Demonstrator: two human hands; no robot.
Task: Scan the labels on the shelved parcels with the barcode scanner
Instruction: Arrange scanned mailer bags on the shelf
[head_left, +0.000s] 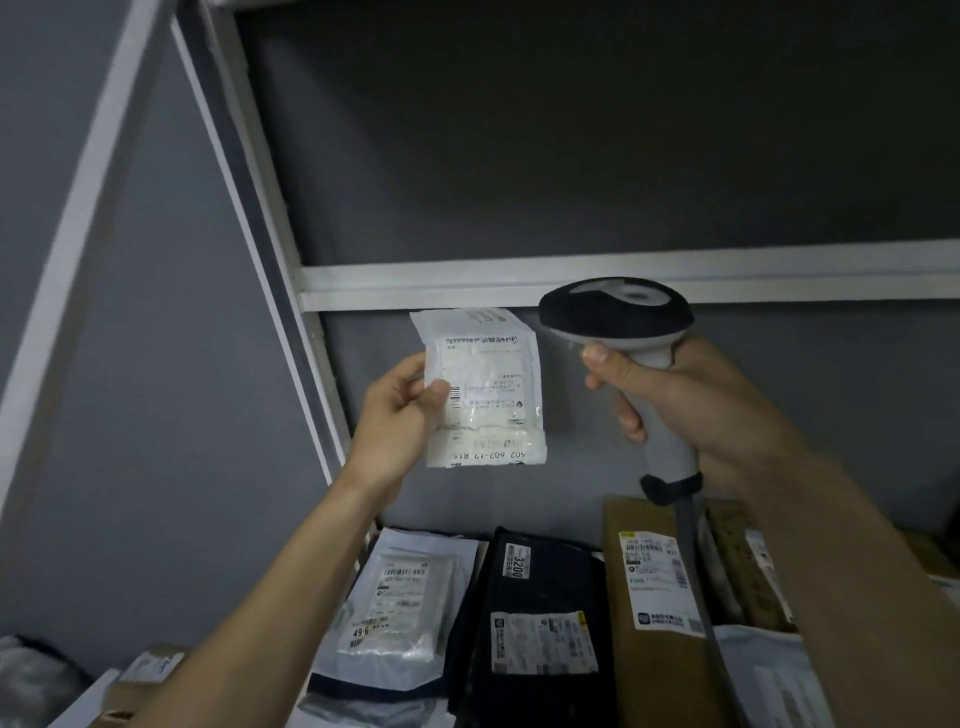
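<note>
My left hand (397, 415) holds up a small white plastic parcel (488, 395) by its left edge, thumb on the front; its printed label with barcodes faces me upside down. My right hand (691, 415) grips the grey handle of a barcode scanner (618, 312), its dark head just right of the parcel's top corner. The scanner's cable (696, 587) hangs down past my right forearm. Below, on the shelf, lie a white parcel (395, 597), a black parcel (540, 613) and a brown cardboard parcel (649, 597), all with labels facing up.
A white metal shelf upright (270, 218) slants along the left and a crossbar (519, 283) runs behind the scanner. More packages (145, 675) sit on the rack at bottom left, and further boxes (748, 571) lie at right behind my right arm. Dark grey wall behind.
</note>
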